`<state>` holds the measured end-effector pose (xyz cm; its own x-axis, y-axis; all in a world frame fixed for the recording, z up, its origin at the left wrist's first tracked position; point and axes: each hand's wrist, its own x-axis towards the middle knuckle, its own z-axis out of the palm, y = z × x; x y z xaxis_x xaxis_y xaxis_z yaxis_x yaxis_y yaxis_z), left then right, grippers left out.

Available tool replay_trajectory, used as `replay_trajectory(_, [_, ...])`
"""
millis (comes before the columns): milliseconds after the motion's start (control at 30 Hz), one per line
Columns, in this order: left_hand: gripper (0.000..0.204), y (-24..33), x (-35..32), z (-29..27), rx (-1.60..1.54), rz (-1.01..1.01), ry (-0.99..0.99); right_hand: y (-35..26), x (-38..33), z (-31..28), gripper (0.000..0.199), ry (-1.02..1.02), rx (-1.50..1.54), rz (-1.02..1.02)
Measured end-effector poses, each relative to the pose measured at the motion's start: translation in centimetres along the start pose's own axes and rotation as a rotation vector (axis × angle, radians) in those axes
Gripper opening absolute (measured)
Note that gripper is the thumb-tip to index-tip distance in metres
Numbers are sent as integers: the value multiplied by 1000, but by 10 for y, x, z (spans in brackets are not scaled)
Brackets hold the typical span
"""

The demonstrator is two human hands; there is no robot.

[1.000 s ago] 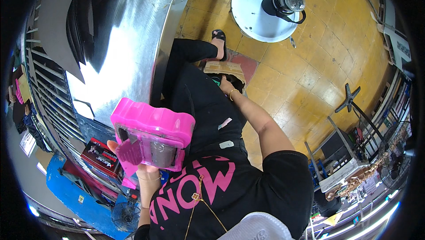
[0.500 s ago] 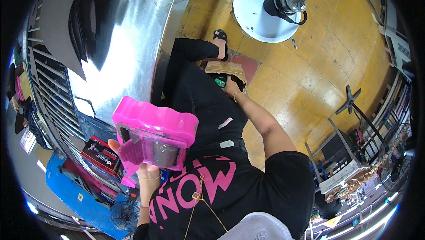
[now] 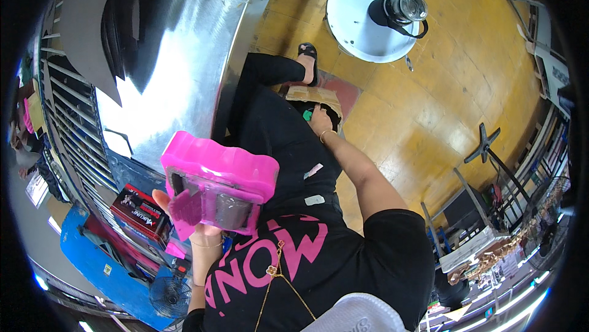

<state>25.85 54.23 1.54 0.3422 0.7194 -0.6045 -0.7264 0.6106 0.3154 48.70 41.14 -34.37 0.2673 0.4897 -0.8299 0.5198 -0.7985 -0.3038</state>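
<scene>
My left hand [image 3: 207,235] is closed round a bright pink plastic box [image 3: 221,161] with a scalloped edge, lifted in front of my body. A see-through panel and a ribbed pink flap show on its near side; the thumb sticks up beside the flap. With my right arm stretched out, my right hand [image 3: 320,122] reaches into an opened cardboard box [image 3: 313,94] beside my leg. A small green piece [image 3: 307,115] shows against the dark inside, right by those fingers. The fingertips are hidden, so their grip cannot be made out.
A shiny metal table [image 3: 184,56] runs along my left, dark flat sheets [image 3: 123,31] on it. Ahead stands a round white lid or stool top [image 3: 350,19] with a black-sleeved glass jar [image 3: 392,10]. At lower left are a red-and-black box [image 3: 140,212] and a fan [image 3: 170,295].
The pink box has shifted slightly right in the picture, still in my left hand. My right hand stays in the cardboard box; less of the green piece shows. The whole view has shifted slightly.
</scene>
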Motion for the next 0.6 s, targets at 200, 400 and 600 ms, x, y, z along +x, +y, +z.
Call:
replay_trajectory(200, [66,-5,8,9,-7,10,7,-1,-5,-11,75,39,-125,-13])
replay_trajectory(400, [73,-19,10,29,-157,-52,-54,3,-63,-86,71,165,-44,-308])
replay_trajectory(600, [71,-21,11,37,-219,-147,-74,-24,-135,-218,67,159,43,-488])
